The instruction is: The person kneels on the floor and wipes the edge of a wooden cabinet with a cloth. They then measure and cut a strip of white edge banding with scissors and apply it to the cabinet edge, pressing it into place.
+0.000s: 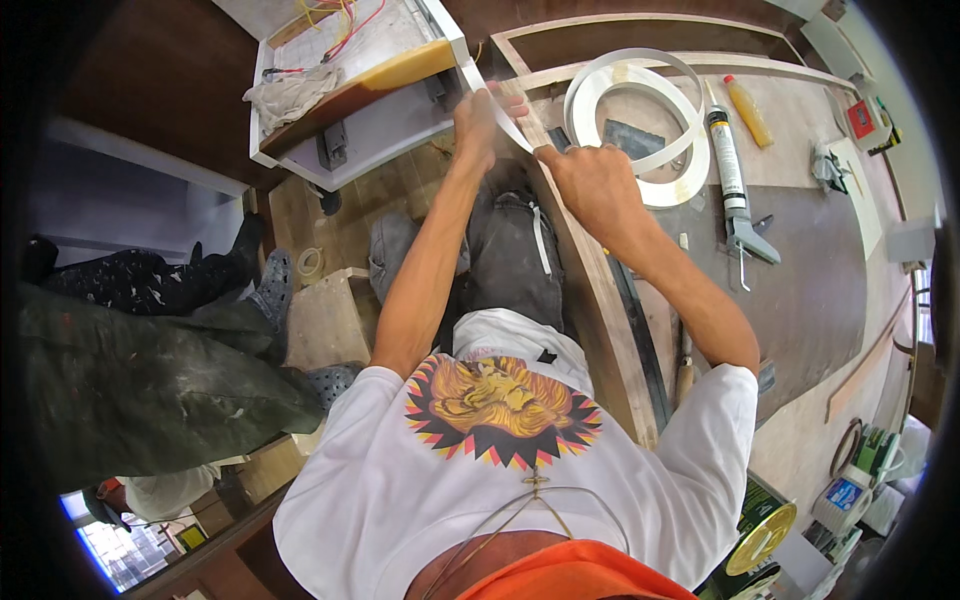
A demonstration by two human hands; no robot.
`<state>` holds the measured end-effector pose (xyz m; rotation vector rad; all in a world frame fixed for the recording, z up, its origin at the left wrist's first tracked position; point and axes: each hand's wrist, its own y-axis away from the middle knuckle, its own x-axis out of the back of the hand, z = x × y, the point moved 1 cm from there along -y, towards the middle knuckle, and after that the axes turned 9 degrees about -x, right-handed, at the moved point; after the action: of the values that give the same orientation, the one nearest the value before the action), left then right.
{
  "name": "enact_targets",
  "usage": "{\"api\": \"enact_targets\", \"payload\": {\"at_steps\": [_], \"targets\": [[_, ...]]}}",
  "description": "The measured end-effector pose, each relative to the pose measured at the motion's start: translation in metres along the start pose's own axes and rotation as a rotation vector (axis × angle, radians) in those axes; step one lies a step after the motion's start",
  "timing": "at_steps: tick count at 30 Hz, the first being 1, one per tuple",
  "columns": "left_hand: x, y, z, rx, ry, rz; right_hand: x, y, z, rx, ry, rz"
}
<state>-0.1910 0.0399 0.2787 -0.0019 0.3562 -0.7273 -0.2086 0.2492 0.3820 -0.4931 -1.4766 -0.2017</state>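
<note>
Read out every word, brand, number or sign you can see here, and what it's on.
Nothing I can quote.
White cartridge: lettering too small.
Blue label: print too small and blurred.
Green tin with gold lid: lettering unclear.
Red-and-white box: any marking too small.
White roll: no lettering seen.

One wide fisheye view looks steeply down and forward from the wearer's head, very near the lion-print T-shirt (pixel 503 412) at the lower middle, with the left hand (pixel 477 128) and right hand (pixel 597 187) farther off, toward the upper middle; the worktop (pixel 802 118) spreads along its right side, and straight edges bow toward the dark rim
</note>
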Motion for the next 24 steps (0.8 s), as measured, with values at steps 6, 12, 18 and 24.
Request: {"api": "enact_targets", "payload": {"at_steps": [6, 12, 18, 24], "targets": [[-0.001, -0.005, 0.009, -0.031, 0.085, -0.013, -0.005, -0.038, 0.034, 0.027, -0.381, -0.221], [0.006, -0.005, 0.019, 0.000, 0.182, -0.014, 0.043, -0.109, 0.030, 0.124, -0.359, -0.434], [-0.001, 0.013, -0.025, 0.046, 0.176, 0.020, -0.063, -0.202, 0.033, -0.210, -1.044, -0.529], [0.030, 0.042, -0.034, 0.122, 0.170, 0.053, -0.098, -0.204, -0.025, -0.725, -1.931, -0.396]]}}
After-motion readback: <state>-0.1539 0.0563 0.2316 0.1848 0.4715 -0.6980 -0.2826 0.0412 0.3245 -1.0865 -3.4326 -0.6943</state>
